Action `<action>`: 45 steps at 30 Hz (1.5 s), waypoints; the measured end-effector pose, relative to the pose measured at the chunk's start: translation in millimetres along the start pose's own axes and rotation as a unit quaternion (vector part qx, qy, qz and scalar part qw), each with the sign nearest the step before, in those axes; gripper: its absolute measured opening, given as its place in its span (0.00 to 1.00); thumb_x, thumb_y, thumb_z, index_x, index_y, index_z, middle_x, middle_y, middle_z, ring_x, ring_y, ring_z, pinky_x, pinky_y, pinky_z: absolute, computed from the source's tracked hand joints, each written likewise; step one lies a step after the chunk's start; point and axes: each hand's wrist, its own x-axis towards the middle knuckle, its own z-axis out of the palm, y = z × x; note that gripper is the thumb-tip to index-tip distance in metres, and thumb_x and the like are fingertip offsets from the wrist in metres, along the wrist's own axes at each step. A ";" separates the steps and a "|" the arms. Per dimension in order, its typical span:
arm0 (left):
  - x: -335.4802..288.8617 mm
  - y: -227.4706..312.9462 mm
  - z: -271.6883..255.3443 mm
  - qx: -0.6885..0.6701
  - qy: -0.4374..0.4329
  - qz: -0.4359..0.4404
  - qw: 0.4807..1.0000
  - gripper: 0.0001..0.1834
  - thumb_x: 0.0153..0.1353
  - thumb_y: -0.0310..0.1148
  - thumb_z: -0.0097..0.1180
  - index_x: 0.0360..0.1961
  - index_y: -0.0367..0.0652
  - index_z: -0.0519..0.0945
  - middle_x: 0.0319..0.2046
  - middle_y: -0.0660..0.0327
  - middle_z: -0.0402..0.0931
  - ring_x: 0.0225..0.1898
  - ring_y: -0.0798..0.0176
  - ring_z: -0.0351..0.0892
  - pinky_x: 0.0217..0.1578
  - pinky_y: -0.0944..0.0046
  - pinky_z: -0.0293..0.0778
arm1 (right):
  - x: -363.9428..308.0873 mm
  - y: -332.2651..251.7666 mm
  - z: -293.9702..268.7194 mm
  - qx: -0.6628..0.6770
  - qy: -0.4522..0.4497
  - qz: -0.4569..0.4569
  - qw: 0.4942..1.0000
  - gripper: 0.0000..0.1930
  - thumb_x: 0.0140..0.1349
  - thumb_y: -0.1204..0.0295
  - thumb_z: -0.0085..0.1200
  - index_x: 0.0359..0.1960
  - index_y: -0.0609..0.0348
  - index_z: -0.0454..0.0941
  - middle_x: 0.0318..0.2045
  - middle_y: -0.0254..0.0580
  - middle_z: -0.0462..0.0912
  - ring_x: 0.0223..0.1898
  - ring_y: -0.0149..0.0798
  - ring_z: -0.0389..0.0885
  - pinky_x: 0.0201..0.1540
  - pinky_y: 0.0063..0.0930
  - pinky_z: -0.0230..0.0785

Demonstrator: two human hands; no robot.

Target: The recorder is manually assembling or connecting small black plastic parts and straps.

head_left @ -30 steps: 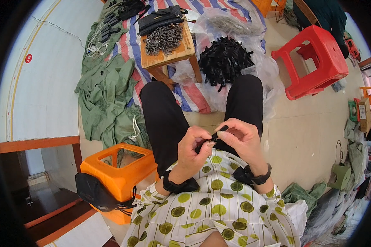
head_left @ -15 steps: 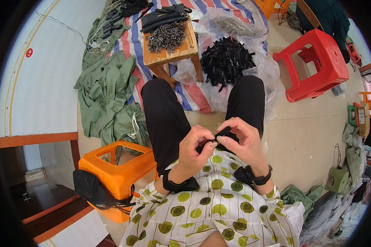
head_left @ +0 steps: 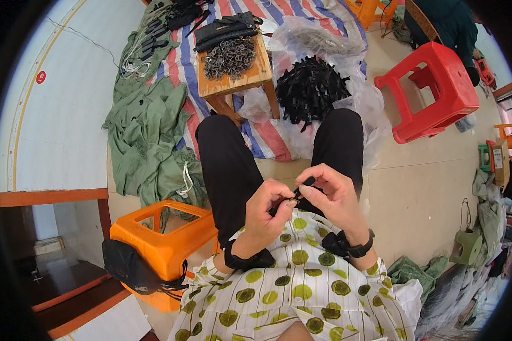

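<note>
Above my lap, my left hand [head_left: 271,206] and my right hand [head_left: 331,196] meet in closed pinches on a short black strap [head_left: 308,183]. The strap's upper end shows between my right thumb and forefinger. Where the left fingertips press, a tiny shiny spot can be seen, but the fingers hide what it is. Beyond my knees, a heap of similar black straps [head_left: 312,91] lies on clear plastic. Left of it, a wooden stool [head_left: 233,85] bears a pile of small metal rings or buckles [head_left: 229,58] and a black pouch [head_left: 227,29].
At my left stands an orange plastic stool [head_left: 159,227] with a black bag [head_left: 132,267] hanging on it. A red stool [head_left: 432,94] is at the far right, near another person's dark sleeve [head_left: 452,28]. Green cloth [head_left: 148,119] and a striped sheet [head_left: 270,139] cover the floor ahead.
My hands remain pinched together on the strap, and its end now looks turned and more foreshortened between my right fingers. The view has shifted slightly.
</note>
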 end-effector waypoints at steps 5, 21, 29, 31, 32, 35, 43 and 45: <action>-0.9 -0.9 -2.2 0.007 0.002 0.011 1.000 0.07 0.60 0.18 0.47 0.38 0.36 0.67 0.34 0.58 0.65 0.23 0.73 0.70 0.23 0.75 0.70 | -0.2 -1.8 4.9 0.029 0.012 -0.004 1.000 0.08 0.58 0.77 0.54 0.39 0.64 0.74 0.31 0.32 0.75 0.32 0.22 0.74 0.37 0.17 0.69; -0.4 2.6 -3.6 -0.035 0.016 -0.050 0.998 0.06 0.59 0.17 0.48 0.36 0.37 0.67 0.29 0.64 0.66 0.22 0.76 0.69 0.22 0.77 0.65 | -1.3 7.5 9.7 0.064 0.053 -0.003 0.997 0.08 0.58 0.78 0.55 0.39 0.64 0.78 0.29 0.33 0.79 0.30 0.24 0.79 0.34 0.16 0.70; -2.1 4.3 -3.5 -0.030 0.010 -0.060 0.998 0.07 0.58 0.16 0.46 0.37 0.36 0.67 0.33 0.61 0.64 0.24 0.75 0.68 0.21 0.76 0.68 | -1.3 5.7 7.6 -0.018 0.038 -0.055 0.998 0.10 0.53 0.80 0.57 0.38 0.63 0.78 0.31 0.36 0.78 0.32 0.25 0.76 0.36 0.18 0.68; -1.9 4.0 -1.9 -0.034 0.016 -0.059 0.998 0.08 0.58 0.16 0.46 0.37 0.36 0.67 0.33 0.62 0.64 0.24 0.75 0.68 0.21 0.77 0.68 | 0.2 5.4 7.6 -0.016 0.030 -0.063 0.997 0.10 0.52 0.81 0.57 0.38 0.62 0.78 0.32 0.36 0.78 0.33 0.26 0.76 0.37 0.18 0.68; -0.3 5.1 -0.2 -0.029 0.028 -0.057 0.998 0.07 0.57 0.16 0.47 0.36 0.37 0.67 0.29 0.63 0.66 0.23 0.77 0.67 0.21 0.77 0.66 | 0.8 5.6 6.8 -0.017 0.024 -0.063 0.998 0.09 0.52 0.81 0.56 0.37 0.62 0.78 0.33 0.36 0.78 0.33 0.26 0.76 0.38 0.19 0.68; -0.2 5.1 1.4 -0.029 0.045 -0.056 0.997 0.07 0.57 0.16 0.49 0.35 0.38 0.68 0.26 0.66 0.67 0.21 0.79 0.67 0.22 0.77 0.64 | 1.3 6.6 5.6 -0.026 0.013 -0.063 0.998 0.09 0.51 0.82 0.56 0.36 0.62 0.78 0.34 0.36 0.77 0.34 0.27 0.76 0.38 0.19 0.69; -1.9 4.2 2.8 0.005 0.084 -0.037 0.996 0.09 0.53 0.14 0.51 0.34 0.37 0.70 0.26 0.67 0.67 0.22 0.80 0.66 0.22 0.78 0.62 | -1.8 -2.8 14.1 -0.147 0.045 -0.135 0.979 0.12 0.48 0.84 0.56 0.35 0.60 0.78 0.30 0.39 0.78 0.32 0.33 0.78 0.37 0.22 0.69; -1.9 0.8 -1.0 0.054 0.037 -0.007 0.998 0.09 0.56 0.14 0.46 0.37 0.36 0.66 0.32 0.62 0.64 0.22 0.76 0.68 0.21 0.77 0.66 | -2.5 -1.4 15.9 -0.228 0.071 -0.206 0.949 0.12 0.47 0.85 0.57 0.34 0.59 0.78 0.28 0.39 0.78 0.32 0.35 0.78 0.36 0.22 0.69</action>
